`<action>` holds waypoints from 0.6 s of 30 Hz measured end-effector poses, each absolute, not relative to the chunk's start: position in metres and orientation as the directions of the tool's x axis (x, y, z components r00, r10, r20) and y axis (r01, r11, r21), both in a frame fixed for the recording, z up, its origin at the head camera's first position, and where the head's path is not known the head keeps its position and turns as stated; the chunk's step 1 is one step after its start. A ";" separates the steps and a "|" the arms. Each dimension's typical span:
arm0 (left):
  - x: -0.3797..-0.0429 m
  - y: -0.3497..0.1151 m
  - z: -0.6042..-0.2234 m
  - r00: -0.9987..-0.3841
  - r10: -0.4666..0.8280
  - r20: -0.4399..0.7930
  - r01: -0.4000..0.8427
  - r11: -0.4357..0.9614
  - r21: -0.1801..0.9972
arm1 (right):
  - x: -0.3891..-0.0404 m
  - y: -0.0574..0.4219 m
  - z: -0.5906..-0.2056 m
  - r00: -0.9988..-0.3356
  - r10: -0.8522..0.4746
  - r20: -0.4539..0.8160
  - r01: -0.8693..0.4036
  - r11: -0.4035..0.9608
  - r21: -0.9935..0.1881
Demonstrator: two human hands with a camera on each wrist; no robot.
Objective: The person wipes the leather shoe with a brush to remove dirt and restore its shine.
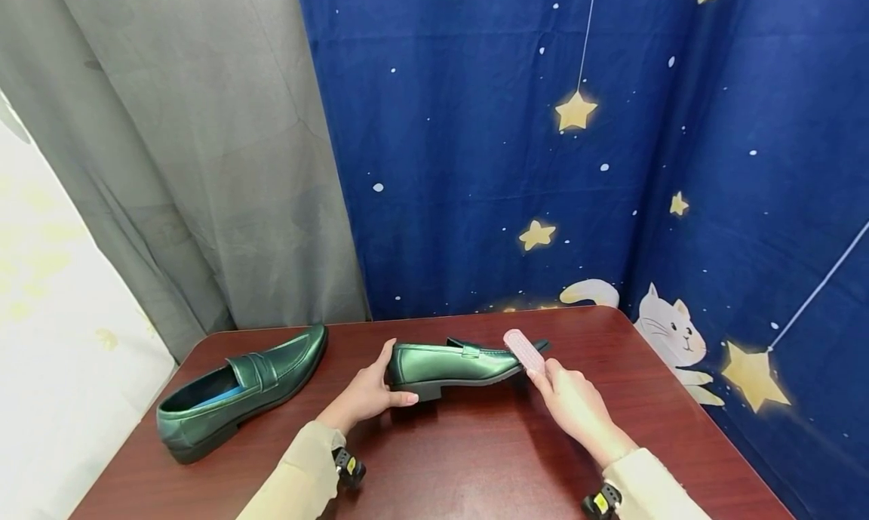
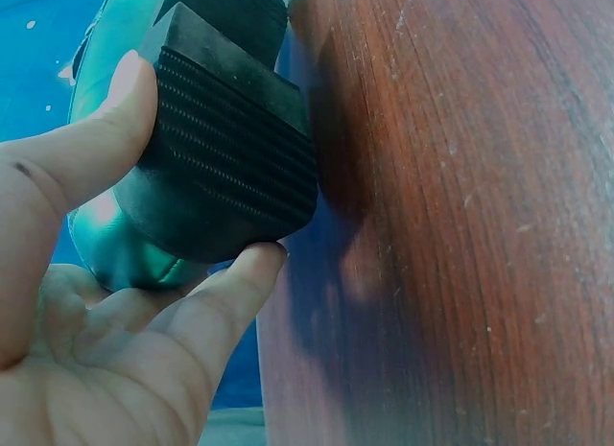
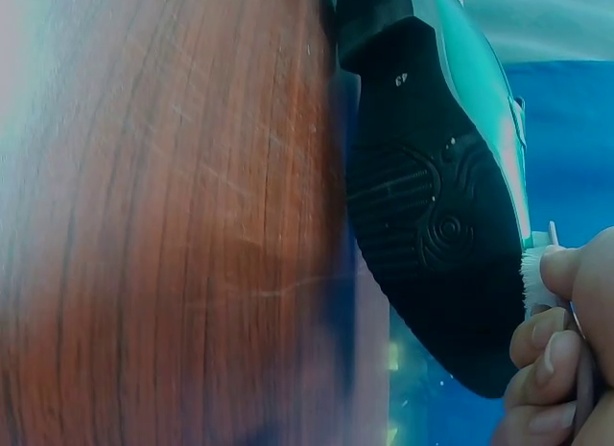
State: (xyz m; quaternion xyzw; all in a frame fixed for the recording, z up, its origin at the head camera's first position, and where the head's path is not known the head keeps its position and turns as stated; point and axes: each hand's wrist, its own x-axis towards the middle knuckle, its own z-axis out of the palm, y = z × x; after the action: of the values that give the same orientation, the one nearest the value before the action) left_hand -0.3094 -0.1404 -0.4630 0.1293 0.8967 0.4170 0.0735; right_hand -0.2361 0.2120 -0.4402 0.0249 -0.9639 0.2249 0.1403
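A green loafer [image 1: 444, 363] is tipped up off the table, its black sole [image 3: 422, 206] facing the right wrist camera. My left hand [image 1: 370, 388] grips it round the heel; in the left wrist view the thumb lies along the black heel block [image 2: 225, 149] and a fingertip touches its lower edge. My right hand [image 1: 573, 403] holds a pale pink brush [image 1: 524, 350] by its handle. White bristles [image 3: 533, 278] touch the upper near the toe in the right wrist view. Part of the toe is hidden behind the brush.
A second green loafer [image 1: 241, 392] with a blue insole stands on the left of the reddish-brown wooden table [image 1: 462, 460]. Behind the table hang a grey curtain [image 1: 224, 143] and a blue star-patterned curtain [image 1: 475, 143].
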 end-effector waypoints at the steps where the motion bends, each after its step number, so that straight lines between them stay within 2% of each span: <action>1: -0.310 -0.141 -0.463 -0.955 0.295 -0.023 0.173 0.619 0.766 | -0.236 0.210 -0.441 -0.959 0.015 0.284 -0.113 0.896 -0.429; 18: -0.311 -0.141 -0.465 -0.952 0.305 -0.023 0.175 0.607 0.775 | -0.231 0.180 -0.450 -0.957 0.004 0.291 -0.138 0.874 -0.466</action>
State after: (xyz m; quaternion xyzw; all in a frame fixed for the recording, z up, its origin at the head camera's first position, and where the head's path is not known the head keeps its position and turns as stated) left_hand -0.3112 -0.1413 -0.4649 0.1344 0.8930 0.4226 0.0767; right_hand -0.2306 0.1798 -0.4503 0.0351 -0.9574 0.2484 0.1431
